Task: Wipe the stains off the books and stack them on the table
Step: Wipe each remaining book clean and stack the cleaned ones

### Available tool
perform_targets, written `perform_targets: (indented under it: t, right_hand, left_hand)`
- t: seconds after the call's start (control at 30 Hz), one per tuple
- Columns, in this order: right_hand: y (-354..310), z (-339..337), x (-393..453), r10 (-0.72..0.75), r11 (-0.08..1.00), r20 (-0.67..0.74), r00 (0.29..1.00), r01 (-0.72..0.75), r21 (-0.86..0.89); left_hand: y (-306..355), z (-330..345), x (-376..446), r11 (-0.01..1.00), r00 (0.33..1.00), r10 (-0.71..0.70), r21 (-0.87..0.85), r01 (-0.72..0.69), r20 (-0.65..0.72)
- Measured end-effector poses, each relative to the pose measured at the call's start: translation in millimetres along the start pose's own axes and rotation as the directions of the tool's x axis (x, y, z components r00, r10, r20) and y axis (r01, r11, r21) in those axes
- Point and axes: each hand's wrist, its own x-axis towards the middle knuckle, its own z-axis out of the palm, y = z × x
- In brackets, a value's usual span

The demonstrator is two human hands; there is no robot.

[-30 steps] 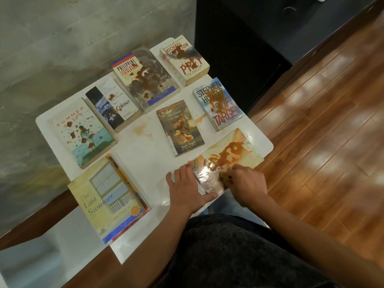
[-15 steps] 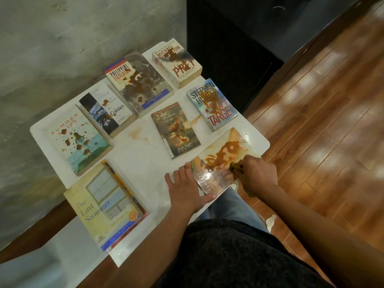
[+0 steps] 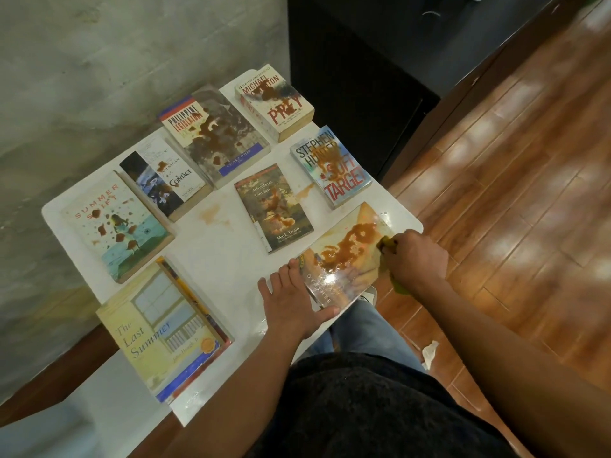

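A glossy pale book smeared with brown stain lies at the near right corner of the white table. My left hand presses flat on its near left end, fingers straight. My right hand grips a yellow-green cloth against the book's right edge. Several other stained books lie flat: "Prey", "Soft Target", a Mark Twain book, "Philippine Legislature", "Contact" and "Summer Sift". "The Last Summer" tops a short stack at the near left.
A brown smear marks the bare tabletop in the middle. A grey concrete wall runs behind the table and a black cabinet stands at the far right. A crumpled white tissue lies on the wooden floor.
My right hand has slid with the cloth from the book's near end to its far right edge. My left hand has stayed pressing the book's near left end.
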Motion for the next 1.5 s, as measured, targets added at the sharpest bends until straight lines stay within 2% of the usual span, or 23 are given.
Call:
perform_targets:
  t: [0.07, 0.2, 0.33, 0.43, 0.57, 0.67, 0.87, 1.07, 1.27, 1.3, 1.43, 1.5]
  right_hand:
    - [-3.9, 0.9, 0.6, -0.014, 1.0, 0.001, 1.0, 0.014, 0.027]
    - [-4.8, 0.4, -8.2, -0.253, 0.964, 0.089, 0.963, 0.259, -0.066]
    - [-6.1, -11.3, 6.6, -0.121, 0.993, 0.05, 0.991, 0.121, -0.006]
    - [-9.2, -9.8, 8.7, -0.098, 0.995, 0.054, 0.994, 0.097, 0.019]
    - [1.4, -6.1, 10.0, -0.155, 0.988, 0.069, 0.985, 0.154, 0.028]
    - [4.4, -2.6, 18.7, -0.233, 0.973, 0.065, 0.97, 0.232, 0.019]
    - [7.8, -1.7, 34.2, -0.352, 0.929, 0.032, 0.936, 0.353, -0.11]
    - [8.6, 1.7, 44.2, -0.478, 0.866, -0.048, 0.877, 0.462, -0.19]
    - [36.3, 10.3, 40.0, -0.727, 0.642, 0.044, 0.685, 0.701, -0.311]
    - [39.0, 9.0, 43.8, -0.731, 0.646, 0.028, 0.682, 0.705, -0.291]
    - [38.6, 10.7, 49.3, -0.657, 0.746, -0.071, 0.75, 0.635, -0.199]
    - [38.4, 14.5, 45.6, -0.683, 0.725, -0.102, 0.723, 0.656, -0.208]
  left_hand:
    - [-0.9, -1.1, 0.0, 1.0, 1.0, -0.004, 0.0, 0.004, 0.005]
    - [-0.7, 0.7, -1.2, 1.0, 1.0, 0.0, -0.001, 0.0, 0.005]
    - [-3.1, 7.0, -1.7, 0.998, 0.999, 0.003, -0.057, -0.005, -0.032]
    - [-10.1, 14.5, -3.0, 0.995, 0.997, 0.01, -0.098, -0.017, -0.072]
    - [-12.7, 33.4, -5.8, 0.982, 0.991, 0.02, -0.186, -0.045, -0.131]
    - [-12.8, 48.6, -4.0, 0.962, 0.972, -0.015, -0.269, -0.049, -0.233]
    - [-13.0, 69.4, -5.5, 0.954, 0.94, -0.059, -0.296, -0.046, -0.337]
    - [-12.9, 70.4, -0.7, 0.971, 0.889, -0.09, -0.24, -0.023, -0.45]
    - [-2.6, 82.3, -0.2, 0.975, 0.865, -0.087, -0.22, -0.028, -0.494]
    - [-1.3, 84.9, -2.4, 0.975, 0.861, -0.09, -0.219, -0.026, -0.5]
    - [-3.2, 90.5, -8.2, 0.972, 0.853, -0.111, -0.234, -0.013, -0.51]
    - [-3.7, 88.2, -7.4, 0.966, 0.843, -0.117, -0.259, -0.026, -0.525]
